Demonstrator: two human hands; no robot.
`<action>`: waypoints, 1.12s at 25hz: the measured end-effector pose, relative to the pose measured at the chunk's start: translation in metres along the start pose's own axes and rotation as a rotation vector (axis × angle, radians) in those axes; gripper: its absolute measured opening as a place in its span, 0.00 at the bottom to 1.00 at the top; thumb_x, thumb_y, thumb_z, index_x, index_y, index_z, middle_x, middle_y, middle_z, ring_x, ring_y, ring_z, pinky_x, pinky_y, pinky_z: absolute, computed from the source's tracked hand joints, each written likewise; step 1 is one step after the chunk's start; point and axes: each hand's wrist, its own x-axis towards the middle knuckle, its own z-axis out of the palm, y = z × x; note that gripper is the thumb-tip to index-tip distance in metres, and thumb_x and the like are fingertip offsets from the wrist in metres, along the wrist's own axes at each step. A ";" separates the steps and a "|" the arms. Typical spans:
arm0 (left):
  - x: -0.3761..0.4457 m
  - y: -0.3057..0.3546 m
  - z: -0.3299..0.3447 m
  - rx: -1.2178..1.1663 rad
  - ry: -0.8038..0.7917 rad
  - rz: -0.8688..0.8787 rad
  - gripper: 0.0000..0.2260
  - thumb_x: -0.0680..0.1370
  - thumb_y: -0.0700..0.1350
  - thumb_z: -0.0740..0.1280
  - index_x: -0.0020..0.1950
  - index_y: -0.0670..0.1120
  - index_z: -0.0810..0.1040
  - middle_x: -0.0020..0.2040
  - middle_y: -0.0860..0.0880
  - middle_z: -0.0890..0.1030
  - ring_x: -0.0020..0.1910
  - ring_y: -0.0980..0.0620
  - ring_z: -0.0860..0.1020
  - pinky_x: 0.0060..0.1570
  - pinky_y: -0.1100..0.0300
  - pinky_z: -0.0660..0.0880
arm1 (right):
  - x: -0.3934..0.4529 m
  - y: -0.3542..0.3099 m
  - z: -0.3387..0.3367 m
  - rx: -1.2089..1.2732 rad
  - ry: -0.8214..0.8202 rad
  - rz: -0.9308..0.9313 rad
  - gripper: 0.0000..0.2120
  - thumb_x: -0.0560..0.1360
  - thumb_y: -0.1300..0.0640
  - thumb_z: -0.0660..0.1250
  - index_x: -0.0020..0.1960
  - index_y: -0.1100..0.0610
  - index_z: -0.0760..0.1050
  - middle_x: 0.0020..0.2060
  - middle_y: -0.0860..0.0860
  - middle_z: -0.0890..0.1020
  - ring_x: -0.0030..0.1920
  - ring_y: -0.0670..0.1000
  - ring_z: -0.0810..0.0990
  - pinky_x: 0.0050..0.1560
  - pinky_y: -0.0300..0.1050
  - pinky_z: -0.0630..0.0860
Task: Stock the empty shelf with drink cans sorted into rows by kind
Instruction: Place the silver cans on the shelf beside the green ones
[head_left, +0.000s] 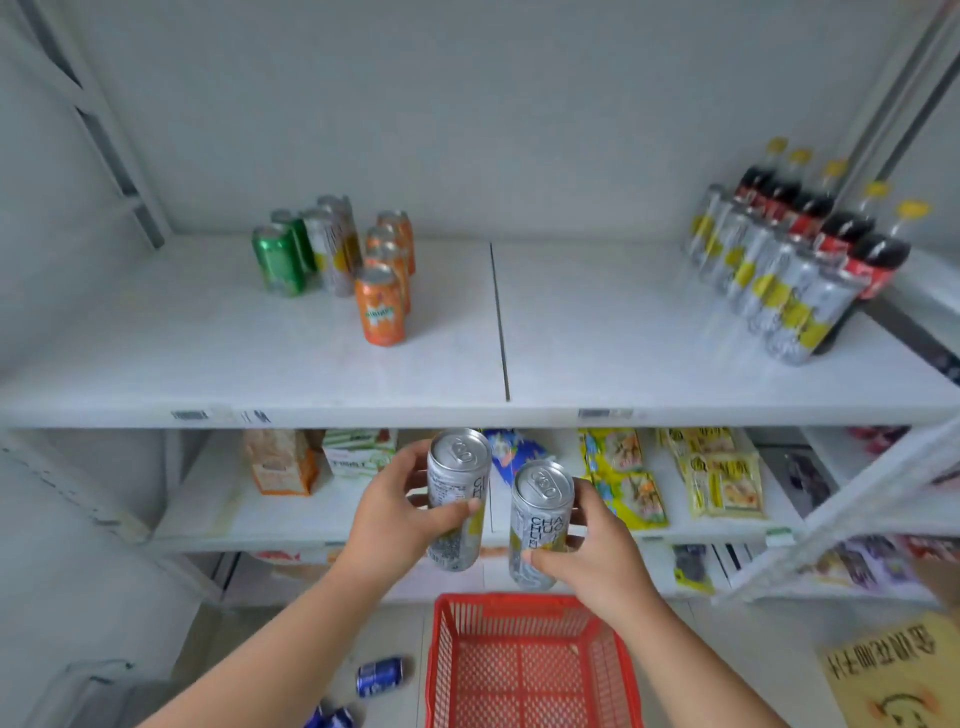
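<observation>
My left hand grips a tall silver and yellow can, held upright below the white shelf. Beside it, my right hand holds a second silver and yellow can of the same kind. On the shelf at the back left stand green cans, silver and yellow cans and a row of orange cans. At the far right runs a row of silver and yellow cans next to cola bottles with yellow caps.
A red plastic basket sits on the floor below my hands. Blue cans lie on the floor to its left. Snack boxes and yellow packets fill the lower shelves. A yellow sign is at the bottom right.
</observation>
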 end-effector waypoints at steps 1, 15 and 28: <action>0.007 0.011 -0.005 0.003 0.013 0.022 0.23 0.65 0.37 0.78 0.55 0.51 0.75 0.49 0.50 0.83 0.49 0.53 0.81 0.49 0.62 0.79 | 0.007 -0.014 -0.002 0.000 -0.003 -0.023 0.30 0.60 0.62 0.78 0.50 0.37 0.67 0.48 0.41 0.80 0.50 0.37 0.78 0.49 0.33 0.75; 0.146 0.050 -0.054 -0.027 0.159 0.147 0.26 0.66 0.39 0.77 0.60 0.49 0.74 0.52 0.54 0.81 0.50 0.57 0.79 0.44 0.73 0.75 | 0.136 -0.101 0.025 0.088 0.172 -0.116 0.29 0.61 0.61 0.78 0.53 0.41 0.70 0.50 0.40 0.80 0.50 0.36 0.79 0.46 0.30 0.74; 0.188 0.002 -0.075 0.010 0.204 0.106 0.26 0.67 0.40 0.77 0.60 0.53 0.72 0.52 0.54 0.80 0.49 0.58 0.79 0.46 0.71 0.75 | 0.194 -0.096 0.070 0.124 0.295 -0.050 0.28 0.62 0.62 0.78 0.52 0.41 0.68 0.46 0.38 0.79 0.48 0.41 0.79 0.43 0.28 0.71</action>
